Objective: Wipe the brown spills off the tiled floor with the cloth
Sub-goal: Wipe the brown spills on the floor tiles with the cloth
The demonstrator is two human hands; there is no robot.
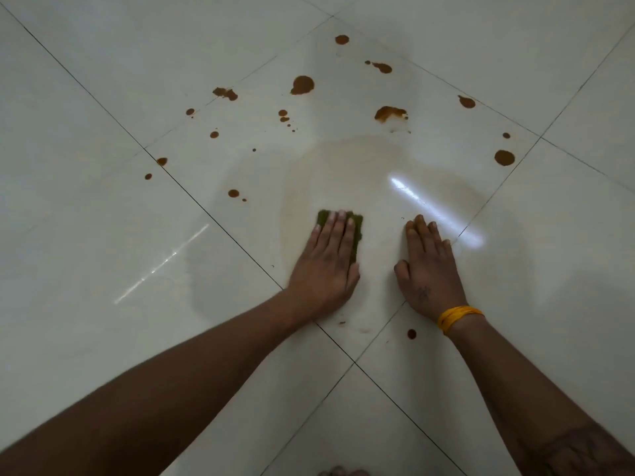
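The left hand [326, 266] is pressing flat, fingers straight, on the green cloth [357, 231] on the tiled floor [86, 235], perhaps damp around it; the right hand [427, 266] is resting open beside; brown spills [302, 85] are lying beyond.

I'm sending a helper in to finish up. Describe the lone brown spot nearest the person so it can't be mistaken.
Start at the right hand pressed flat on the tiled floor, the one with the yellow wristband. Just inward of that band, toward the person, sits a small round brown spot. It lies alone, on the near side of both hands, while every other spill is scattered beyond them.
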